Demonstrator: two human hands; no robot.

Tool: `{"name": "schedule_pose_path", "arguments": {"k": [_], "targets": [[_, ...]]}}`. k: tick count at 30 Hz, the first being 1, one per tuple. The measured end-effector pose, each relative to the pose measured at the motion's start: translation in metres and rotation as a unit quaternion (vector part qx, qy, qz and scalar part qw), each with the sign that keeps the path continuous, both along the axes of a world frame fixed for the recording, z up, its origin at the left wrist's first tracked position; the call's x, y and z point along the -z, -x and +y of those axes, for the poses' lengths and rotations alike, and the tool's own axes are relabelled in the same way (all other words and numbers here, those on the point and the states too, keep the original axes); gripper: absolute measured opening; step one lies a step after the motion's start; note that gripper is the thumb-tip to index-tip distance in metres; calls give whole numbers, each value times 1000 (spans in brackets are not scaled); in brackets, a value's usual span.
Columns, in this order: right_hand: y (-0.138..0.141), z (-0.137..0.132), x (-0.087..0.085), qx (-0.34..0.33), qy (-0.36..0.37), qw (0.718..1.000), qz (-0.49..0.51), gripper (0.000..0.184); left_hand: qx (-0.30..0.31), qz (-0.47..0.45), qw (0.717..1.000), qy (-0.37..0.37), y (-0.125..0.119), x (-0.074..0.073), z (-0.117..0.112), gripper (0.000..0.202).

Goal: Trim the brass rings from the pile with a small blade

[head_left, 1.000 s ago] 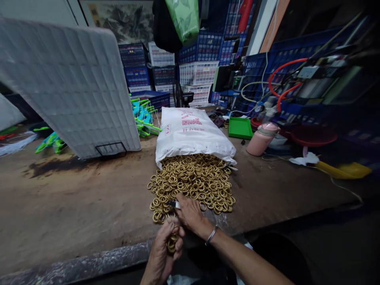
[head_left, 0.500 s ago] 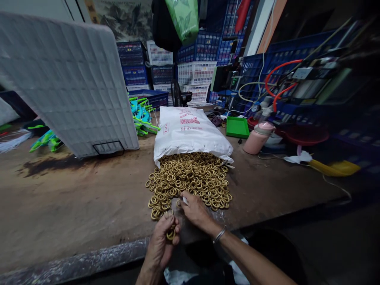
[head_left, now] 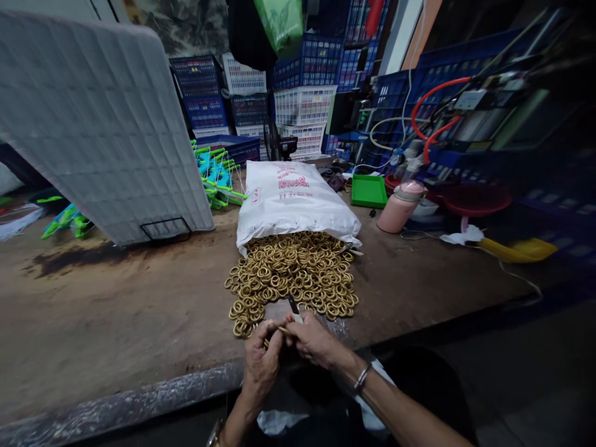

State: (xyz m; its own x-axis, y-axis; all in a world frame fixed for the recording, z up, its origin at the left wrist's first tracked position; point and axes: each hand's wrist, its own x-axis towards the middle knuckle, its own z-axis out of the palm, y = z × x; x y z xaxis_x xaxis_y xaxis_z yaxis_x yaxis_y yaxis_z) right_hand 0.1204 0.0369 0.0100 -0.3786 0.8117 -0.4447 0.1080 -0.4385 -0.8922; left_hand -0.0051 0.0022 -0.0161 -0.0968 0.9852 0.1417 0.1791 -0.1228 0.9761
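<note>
A heap of brass-coloured rings point(head_left: 298, 273) spills from the mouth of a white sack point(head_left: 293, 198) printed in red. At the near edge of the heap my left hand point(head_left: 263, 360) is closed on a ring point(head_left: 282, 329), its thumb and fingers pinching it; whether more rings lie inside the palm is hidden. My right hand point(head_left: 316, 338) meets it there, closed around a small knife-like tool point(head_left: 294, 309) with a dark part and a pale part. The right fingertips touch the same ring.
A grey padded panel point(head_left: 107, 130) stands on the table point(head_left: 116, 316) at left. Green-and-blue plastic pieces point(head_left: 218, 177) lie behind it. To the right are a green tray point(head_left: 369, 191), a pink bottle point(head_left: 401, 208) and a yellow scoop-like object point(head_left: 516, 249). Stacked crates point(head_left: 305, 105) fill the back.
My right hand has drawn back from the heap to my left hand, and the two now meet at a ring. My left hand has turned and risen slightly. The view has shifted a little.
</note>
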Motion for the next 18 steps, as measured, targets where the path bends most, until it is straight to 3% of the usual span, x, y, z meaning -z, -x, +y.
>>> {"name": "schedule_pose_path", "arguments": {"k": [4, 7, 12, 15, 18], "targets": [[-5, -1, -1, 1, -152, 985, -86, 23, -29, 63, 997, -33, 3, -1, 1, 16], [-7, -1, -2, -4, -241, 960, -143, 23, -23, 74, 996, -37, 1, -3, 2, 15], [-5, 2, 1, 15, -261, 946, -193, 20, 30, -11, 998, 57, -6, -16, 1, 19], [-5, 3, 4, 14, -265, 944, -197, 21, 66, -102, 977, 174, -8, -19, 1, 27], [-7, 4, 4, 10, -258, 950, -179, 22, 99, -159, 957, 222, -7, -16, 1, 34]]}}
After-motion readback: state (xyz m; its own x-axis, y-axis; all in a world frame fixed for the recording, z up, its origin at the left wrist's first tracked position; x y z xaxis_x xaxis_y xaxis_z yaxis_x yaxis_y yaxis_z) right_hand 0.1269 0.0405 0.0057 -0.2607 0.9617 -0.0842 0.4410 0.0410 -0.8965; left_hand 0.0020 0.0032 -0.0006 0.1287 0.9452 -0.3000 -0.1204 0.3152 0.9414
